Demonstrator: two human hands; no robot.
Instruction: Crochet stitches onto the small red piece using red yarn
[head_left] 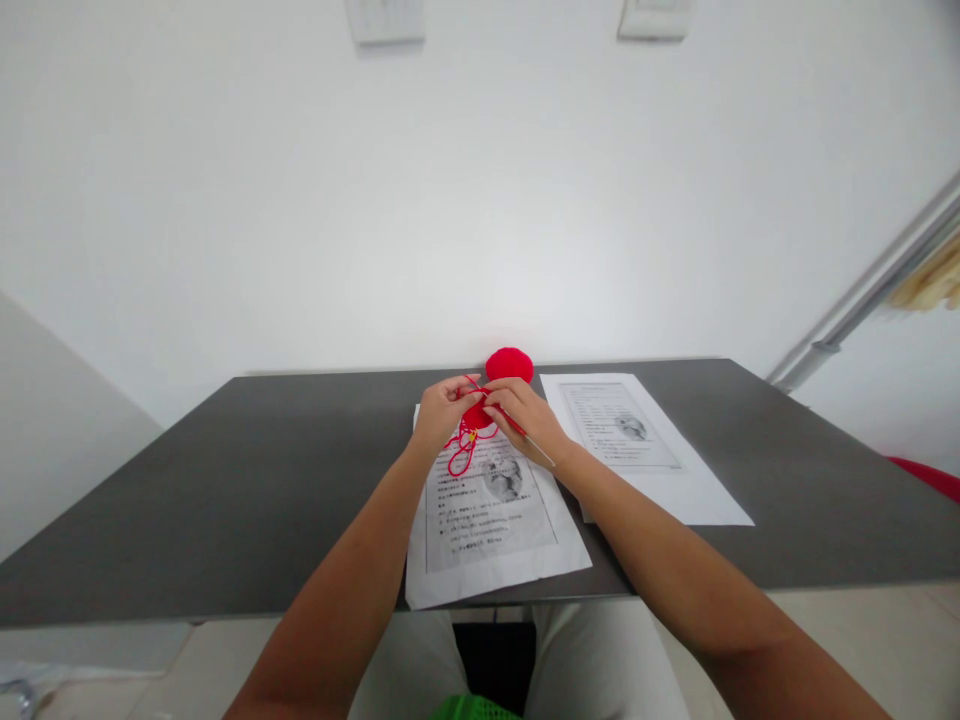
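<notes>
Between my two hands is a small piece of red crochet work. My left hand pinches its left side, with a strand of red yarn running near the fingers. My right hand is closed around a thin crochet hook, red at the grip with a pale metal end that sticks out toward the wrist. The hook's tip lies at the work, partly hidden by fingers. Loose red yarn hangs in loops below, with a small yellow spot near its top. Just behind my hands sits a red ball of yarn.
A printed sheet lies under my hands, reaching the front edge of the dark table. Another printed sheet lies to the right. A white wall rises behind the table, and a grey pipe slants at the right.
</notes>
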